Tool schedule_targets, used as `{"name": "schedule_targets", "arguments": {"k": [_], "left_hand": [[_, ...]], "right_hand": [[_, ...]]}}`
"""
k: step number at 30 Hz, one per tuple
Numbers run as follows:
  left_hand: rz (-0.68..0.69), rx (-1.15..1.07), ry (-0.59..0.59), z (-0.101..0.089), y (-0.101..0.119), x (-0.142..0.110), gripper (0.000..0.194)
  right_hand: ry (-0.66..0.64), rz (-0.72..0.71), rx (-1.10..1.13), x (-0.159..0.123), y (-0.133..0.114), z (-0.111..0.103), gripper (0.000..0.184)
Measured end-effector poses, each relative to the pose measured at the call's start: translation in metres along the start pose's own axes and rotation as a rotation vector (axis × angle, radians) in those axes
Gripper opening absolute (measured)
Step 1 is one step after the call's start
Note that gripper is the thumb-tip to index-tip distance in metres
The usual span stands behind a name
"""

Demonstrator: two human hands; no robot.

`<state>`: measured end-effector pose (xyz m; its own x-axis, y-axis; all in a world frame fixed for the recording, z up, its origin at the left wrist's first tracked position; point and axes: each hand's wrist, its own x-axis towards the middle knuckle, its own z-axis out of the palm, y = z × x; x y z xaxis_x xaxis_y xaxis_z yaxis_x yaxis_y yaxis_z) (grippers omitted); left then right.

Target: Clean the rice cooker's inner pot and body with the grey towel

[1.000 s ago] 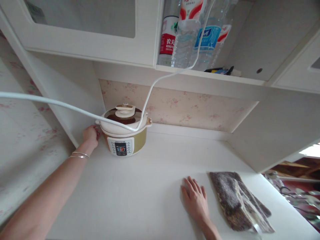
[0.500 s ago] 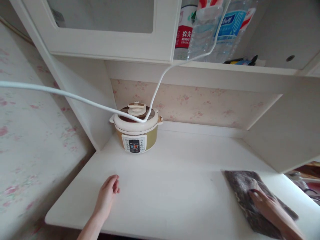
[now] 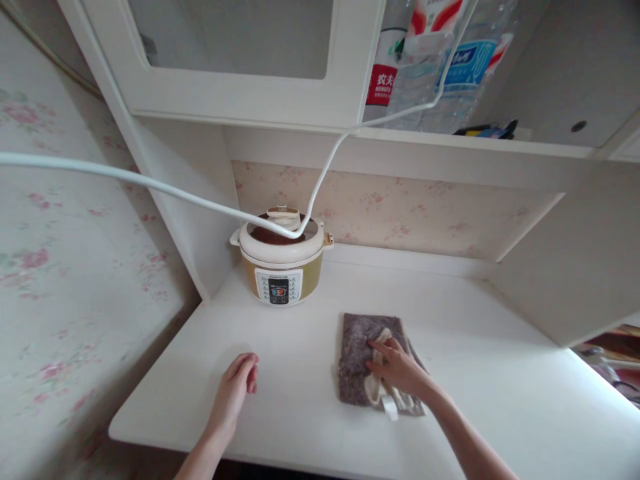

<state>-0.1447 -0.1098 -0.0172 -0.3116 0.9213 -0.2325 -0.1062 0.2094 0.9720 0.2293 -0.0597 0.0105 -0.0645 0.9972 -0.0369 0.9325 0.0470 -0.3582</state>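
Crumpled gray-brown cloth (image 3: 356, 357) has moved from the right end of the table (image 3: 295, 427) to its middle, front-right of the cooker (image 3: 311, 275), and the right hand (image 3: 403, 372) has gone with it. That hand grasps a pale fold; the left hand (image 3: 233, 393) is loosely clenched, nothing visible in it. Loose layers could bunch if pressed unevenly, and a wide leftward sweep could bump the cooker.

The right hand (image 3: 395, 365) pressed on the grey cloth (image 3: 356, 360), near the middle of the white counter (image 3: 295, 427). The left hand (image 3: 235, 390), fingers curled, was to the cloth's left. The cooker (image 3: 281, 267) stood at the far left.
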Motion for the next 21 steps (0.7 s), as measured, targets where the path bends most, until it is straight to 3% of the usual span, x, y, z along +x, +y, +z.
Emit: {"name": "schedule_targets", "arguments": {"k": [3, 7, 11, 16, 21], "left_hand": [[0.055, 0.08, 0.006, -0.005, 0.0, -0.005, 0.033], [0.162, 0.289, 0.073, -0.016, 0.003, -0.011, 0.037], [0.303, 0.476, 0.133, -0.031, 0.006, -0.013, 0.036], [0.488, 0.69, 0.131, -0.047, -0.005, -0.003, 0.035], [0.687, 0.881, 0.031, -0.052, -0.016, -0.001, 0.029]], "right_hand": [[-0.241, -0.127, 0.109, 0.005, -0.07, 0.019, 0.056], [-0.311, -0.272, 0.144, 0.009, -0.151, 0.039, 0.058], [-0.381, -0.313, 0.205, 0.014, -0.202, 0.057, 0.058], [-0.369, -0.307, 0.477, 0.017, -0.224, 0.081, 0.054], [-0.498, -0.017, 1.081, 0.015, -0.204, 0.092, 0.042]]}}
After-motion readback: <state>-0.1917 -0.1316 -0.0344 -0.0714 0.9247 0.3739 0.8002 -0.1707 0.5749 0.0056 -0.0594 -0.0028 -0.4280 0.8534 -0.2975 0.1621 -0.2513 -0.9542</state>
